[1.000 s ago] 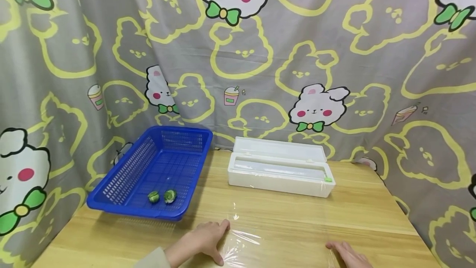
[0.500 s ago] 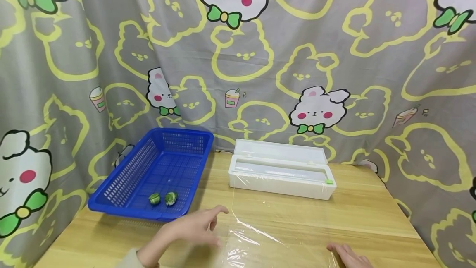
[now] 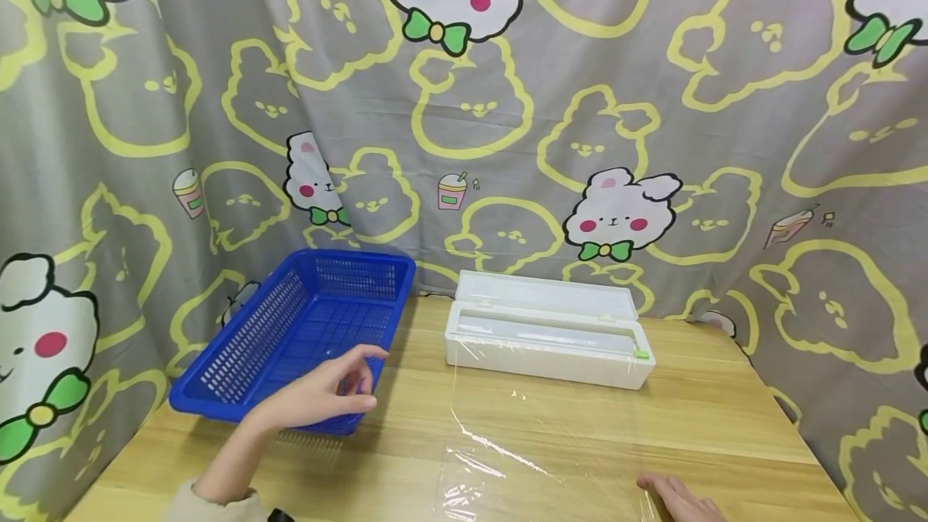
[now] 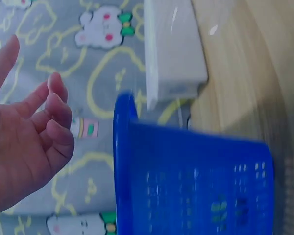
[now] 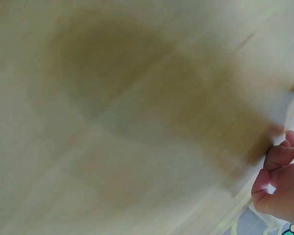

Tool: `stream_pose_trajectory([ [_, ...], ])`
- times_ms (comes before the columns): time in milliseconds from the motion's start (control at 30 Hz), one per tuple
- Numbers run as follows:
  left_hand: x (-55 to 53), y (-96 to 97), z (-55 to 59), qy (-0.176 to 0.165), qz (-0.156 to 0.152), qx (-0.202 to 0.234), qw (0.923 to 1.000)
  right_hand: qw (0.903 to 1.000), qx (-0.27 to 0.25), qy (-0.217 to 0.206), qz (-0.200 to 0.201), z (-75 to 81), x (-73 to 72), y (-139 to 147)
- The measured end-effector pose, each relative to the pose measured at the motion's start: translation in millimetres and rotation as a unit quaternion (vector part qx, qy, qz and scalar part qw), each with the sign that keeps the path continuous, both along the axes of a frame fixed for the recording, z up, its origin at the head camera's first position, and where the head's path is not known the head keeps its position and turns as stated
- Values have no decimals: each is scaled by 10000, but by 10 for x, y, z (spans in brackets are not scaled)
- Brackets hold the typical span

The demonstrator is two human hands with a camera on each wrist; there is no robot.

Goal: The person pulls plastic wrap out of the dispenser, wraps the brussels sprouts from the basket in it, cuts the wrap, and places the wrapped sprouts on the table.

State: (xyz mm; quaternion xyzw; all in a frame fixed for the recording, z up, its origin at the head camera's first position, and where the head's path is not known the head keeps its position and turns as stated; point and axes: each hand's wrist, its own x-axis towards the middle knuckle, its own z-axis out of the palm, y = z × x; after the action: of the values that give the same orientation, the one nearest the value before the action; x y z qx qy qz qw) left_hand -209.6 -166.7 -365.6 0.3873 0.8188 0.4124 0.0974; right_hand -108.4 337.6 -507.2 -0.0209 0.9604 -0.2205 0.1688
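My left hand [image 3: 312,397] hovers over the near right corner of a blue plastic basket [image 3: 290,417], thumb and index finger apart and nothing between them. It hides the two Brussels sprouts in the basket; green patches [image 4: 218,208] show through the basket's slots in the left wrist view. Clear plastic wrap [image 3: 500,457] runs from a white dispenser box [image 3: 544,361] down over the table. At the wrap's right edge, my right hand [image 3: 680,498] holds it with curled fingers [image 5: 277,156]; the thumb is mostly out of sight.
The box's lid [image 3: 544,292] stands raised, with the wrap roll [image 3: 544,330] inside and a small green slider [image 3: 641,354] at its right end. Behind the wooden table [image 3: 725,401] hangs a grey patterned curtain [image 3: 500,127].
My left hand has let go of the wrap's left edge, risen and moved left over the basket, covering the sprouts. My right hand stays at the wrap's right edge.
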Motion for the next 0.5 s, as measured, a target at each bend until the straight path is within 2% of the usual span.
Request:
stream_pose_trajectory([
  [233,-124,-305,-58,-224,467,165,9985,9999,-2,136,0,-79,30,39],
  [500,-303,-532,-191,-536,946,39,9941,9996,21,267,30,-128,65,72],
])
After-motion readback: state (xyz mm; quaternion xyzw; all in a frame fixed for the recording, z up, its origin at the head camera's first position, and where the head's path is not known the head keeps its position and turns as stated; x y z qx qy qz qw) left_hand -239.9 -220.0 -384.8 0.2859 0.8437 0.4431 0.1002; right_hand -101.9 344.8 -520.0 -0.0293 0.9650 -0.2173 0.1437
